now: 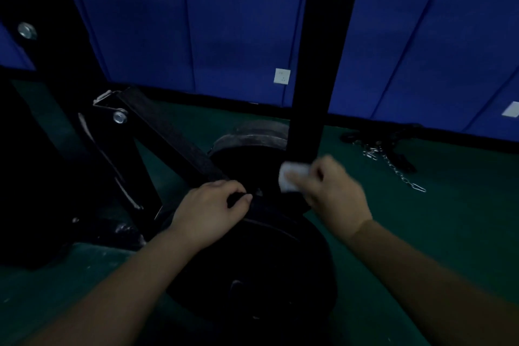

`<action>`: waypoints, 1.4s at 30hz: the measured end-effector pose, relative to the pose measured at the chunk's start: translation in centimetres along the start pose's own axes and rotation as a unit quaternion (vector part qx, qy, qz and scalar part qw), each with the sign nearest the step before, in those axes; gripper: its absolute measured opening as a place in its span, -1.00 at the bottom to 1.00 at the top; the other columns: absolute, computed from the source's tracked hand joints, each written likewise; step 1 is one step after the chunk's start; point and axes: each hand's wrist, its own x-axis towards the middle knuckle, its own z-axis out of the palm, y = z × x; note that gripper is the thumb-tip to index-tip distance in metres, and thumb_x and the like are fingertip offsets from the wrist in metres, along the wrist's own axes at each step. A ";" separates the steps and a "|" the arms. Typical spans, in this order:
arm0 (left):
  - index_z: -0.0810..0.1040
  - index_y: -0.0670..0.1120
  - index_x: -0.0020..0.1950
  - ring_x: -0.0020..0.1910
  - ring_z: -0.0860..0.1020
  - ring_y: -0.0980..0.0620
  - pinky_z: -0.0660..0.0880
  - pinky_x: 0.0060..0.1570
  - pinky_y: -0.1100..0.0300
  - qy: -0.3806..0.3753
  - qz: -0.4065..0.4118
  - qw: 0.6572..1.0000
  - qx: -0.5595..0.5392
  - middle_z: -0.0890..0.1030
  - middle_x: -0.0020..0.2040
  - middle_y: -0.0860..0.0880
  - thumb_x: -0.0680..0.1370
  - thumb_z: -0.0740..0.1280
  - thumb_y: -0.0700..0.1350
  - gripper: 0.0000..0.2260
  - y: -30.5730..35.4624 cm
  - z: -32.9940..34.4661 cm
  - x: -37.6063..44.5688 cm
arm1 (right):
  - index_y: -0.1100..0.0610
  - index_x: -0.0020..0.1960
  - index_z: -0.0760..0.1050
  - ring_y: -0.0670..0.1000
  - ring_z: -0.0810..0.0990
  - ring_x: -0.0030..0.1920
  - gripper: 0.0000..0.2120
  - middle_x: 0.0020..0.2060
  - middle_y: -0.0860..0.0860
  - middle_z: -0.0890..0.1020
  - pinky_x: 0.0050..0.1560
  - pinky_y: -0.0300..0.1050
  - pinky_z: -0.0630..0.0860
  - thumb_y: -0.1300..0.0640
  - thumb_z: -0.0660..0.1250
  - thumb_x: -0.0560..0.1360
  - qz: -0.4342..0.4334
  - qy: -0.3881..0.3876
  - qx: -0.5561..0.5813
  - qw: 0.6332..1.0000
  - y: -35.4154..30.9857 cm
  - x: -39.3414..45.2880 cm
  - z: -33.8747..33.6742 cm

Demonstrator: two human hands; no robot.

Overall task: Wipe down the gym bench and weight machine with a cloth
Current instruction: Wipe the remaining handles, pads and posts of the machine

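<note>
Far left, the black steel frame of the weight machine [70, 126] rises in flat, matte painted bars, with two round silver bolt heads [27, 30] catching what little light there is. A square-section diagonal bar [174, 137], slightly dusty on top, slopes down from a metal bracket toward the middle of the floor. The left hand [210, 211] sits at its lower end, fingers and thumb curled round a dark part of the frame just above a large round black weight plate [261, 267] that leans on its edge; a second, greyer plate [252, 135] shows behind it. Just right of that, a tall black upright post [317, 64] runs from the top of the view down to the plates and blocks part of the wall behind. The right hand [331, 188], blurred, grips a small white cloth [292, 177] bunched in its curled fingers and holds it against the foot of that post. On the padded blue wall [238, 22], divided into vertical panels, two white socket plates [281, 76] are fixed low down. Farther right, a silvery link chain [398, 171] with a clip at its end trails across the green floor [449, 219] beside a dark tangle I cannot make out.
</note>
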 end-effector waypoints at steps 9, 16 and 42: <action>0.53 0.15 0.18 0.11 0.48 0.10 0.42 0.03 0.18 0.004 -0.008 1.000 -0.007 0.56 0.15 0.14 0.58 0.11 0.22 -0.69 0.1 -0.1 -0.3 | -0.02 0.26 0.51 0.14 0.45 -0.15 -0.61 -0.07 0.16 0.45 -0.40 -0.15 0.38 0.17 0.40 0.45 0.009 0.106 -0.027 0.994 -2.5 5.8 -3.2; 0.54 0.15 0.17 0.13 0.46 0.13 0.36 0.03 0.24 -0.006 -0.019 1.000 -0.022 0.57 0.12 0.17 0.60 0.12 0.18 -0.72 0.1 -0.2 -0.3 | 0.01 0.18 0.58 -0.02 0.44 -0.25 -0.58 -0.14 0.00 0.38 -0.40 -0.14 0.45 0.28 0.48 0.37 0.065 -0.025 0.079 0.994 -3.5 0.7 0.7; 0.50 0.04 0.21 0.11 0.46 0.12 0.38 0.04 0.32 0.443 -0.052 0.895 -0.021 0.53 0.11 0.11 0.56 0.33 -0.02 -0.77 -5.9 -14.3 3.2 | -0.22 0.29 0.43 -0.17 0.49 0.10 -0.41 0.15 -0.23 0.41 0.09 -0.24 0.48 -0.40 0.33 0.32 0.117 -0.315 0.270 0.902 -9.2 3.7 2.4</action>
